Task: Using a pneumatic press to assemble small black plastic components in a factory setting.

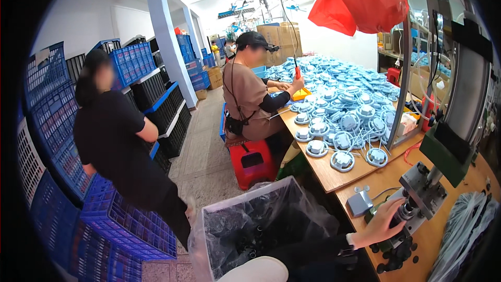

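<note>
My left hand (pixel 380 225) reaches in from the lower middle, in a dark sleeve with a pale cuff. Its fingers and thumb curl around the round metal fixture (pixel 405 211) under the ram of a bench press (pixel 443 149). Any small part between the fingertips is hidden. Just below the hand lies a pile of small black round parts (pixel 397 256) on the wooden bench (pixel 360 194). A grey box-shaped device (pixel 359 203) stands beside the press base. My right hand is out of view.
Left of my arm stands a lined bin (pixel 209 214) with black rings inside. Light-blue round parts (pixel 348 120) are heaped on the neighbouring table, where a seated person (pixel 248 91) works. Another person (pixel 117 130) stands near stacked blue crates (pixel 125 224). Pale tubing (pixel 462 235) lies at right.
</note>
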Demonstrator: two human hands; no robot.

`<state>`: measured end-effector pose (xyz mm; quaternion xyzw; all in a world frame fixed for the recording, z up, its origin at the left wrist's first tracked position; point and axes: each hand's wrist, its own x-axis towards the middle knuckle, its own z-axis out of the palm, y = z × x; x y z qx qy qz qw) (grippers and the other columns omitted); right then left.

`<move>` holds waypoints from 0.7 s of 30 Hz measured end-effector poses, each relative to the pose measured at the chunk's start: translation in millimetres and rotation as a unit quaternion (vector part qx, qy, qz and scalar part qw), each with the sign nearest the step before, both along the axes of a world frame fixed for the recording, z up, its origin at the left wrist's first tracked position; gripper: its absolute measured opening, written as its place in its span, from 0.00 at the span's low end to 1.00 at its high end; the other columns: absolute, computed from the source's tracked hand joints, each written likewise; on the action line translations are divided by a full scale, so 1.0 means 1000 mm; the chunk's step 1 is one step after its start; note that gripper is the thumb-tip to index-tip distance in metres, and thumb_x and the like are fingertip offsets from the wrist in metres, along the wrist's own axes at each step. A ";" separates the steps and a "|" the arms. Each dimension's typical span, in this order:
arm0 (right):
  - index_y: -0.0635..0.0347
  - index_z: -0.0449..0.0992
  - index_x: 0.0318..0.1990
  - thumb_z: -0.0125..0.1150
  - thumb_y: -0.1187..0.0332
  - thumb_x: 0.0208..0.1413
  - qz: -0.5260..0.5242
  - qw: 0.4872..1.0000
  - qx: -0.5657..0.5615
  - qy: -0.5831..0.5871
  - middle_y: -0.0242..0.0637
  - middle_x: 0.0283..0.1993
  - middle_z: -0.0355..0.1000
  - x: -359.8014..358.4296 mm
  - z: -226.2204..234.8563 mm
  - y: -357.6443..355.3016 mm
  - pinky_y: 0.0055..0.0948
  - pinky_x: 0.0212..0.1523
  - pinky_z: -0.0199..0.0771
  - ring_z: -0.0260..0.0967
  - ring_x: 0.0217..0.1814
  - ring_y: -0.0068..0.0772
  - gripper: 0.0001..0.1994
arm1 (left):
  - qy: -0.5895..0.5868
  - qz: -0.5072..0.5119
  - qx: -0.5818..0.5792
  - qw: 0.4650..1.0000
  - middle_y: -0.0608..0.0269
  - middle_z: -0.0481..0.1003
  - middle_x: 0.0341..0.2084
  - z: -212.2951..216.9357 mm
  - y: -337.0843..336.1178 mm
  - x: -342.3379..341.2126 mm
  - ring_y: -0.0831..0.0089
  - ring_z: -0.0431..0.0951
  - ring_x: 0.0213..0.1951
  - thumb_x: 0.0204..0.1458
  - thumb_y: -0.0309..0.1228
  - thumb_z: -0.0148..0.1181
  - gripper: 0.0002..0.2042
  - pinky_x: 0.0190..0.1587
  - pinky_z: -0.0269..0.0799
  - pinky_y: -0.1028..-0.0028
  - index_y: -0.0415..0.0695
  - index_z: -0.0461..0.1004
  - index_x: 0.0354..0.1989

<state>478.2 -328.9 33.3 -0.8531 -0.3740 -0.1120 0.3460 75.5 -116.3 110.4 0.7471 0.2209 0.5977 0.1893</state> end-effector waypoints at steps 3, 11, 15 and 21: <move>0.67 0.65 0.55 0.62 0.70 0.49 0.030 0.996 0.063 0.059 0.46 0.49 0.67 -0.011 0.002 -0.008 0.41 0.56 0.65 0.65 0.53 0.39 0.25 | -0.037 -0.007 -0.044 0.998 0.47 0.67 0.49 0.007 0.001 0.024 0.53 0.68 0.52 0.44 0.30 0.66 0.31 0.55 0.64 0.64 0.37 0.61 0.57; 0.66 0.62 0.59 0.60 0.68 0.48 0.223 0.830 0.331 0.390 0.45 0.52 0.65 -0.094 0.043 -0.062 0.44 0.61 0.62 0.63 0.57 0.39 0.29 | -0.077 -0.057 -0.197 0.976 0.43 0.70 0.46 0.023 0.017 0.066 0.42 0.68 0.50 0.39 0.32 0.67 0.26 0.52 0.65 0.57 0.38 0.69 0.49; 0.65 0.63 0.59 0.58 0.66 0.49 0.315 0.711 0.400 0.485 0.43 0.53 0.64 -0.186 0.088 -0.004 0.40 0.58 0.63 0.63 0.56 0.39 0.28 | -0.002 0.039 -0.104 0.994 0.57 0.74 0.22 0.018 0.032 0.036 0.58 0.74 0.29 0.42 0.34 0.64 0.10 0.34 0.66 0.61 0.42 0.74 0.26; 0.64 0.62 0.53 0.65 0.85 0.41 0.397 0.737 0.291 0.463 0.39 0.53 0.65 -0.239 0.106 0.084 0.29 0.58 0.63 0.64 0.57 0.30 0.29 | -0.015 0.079 -0.066 0.995 0.55 0.77 0.35 -0.015 0.030 -0.004 0.57 0.77 0.40 0.40 0.29 0.70 0.16 0.44 0.70 0.64 0.40 0.76 0.39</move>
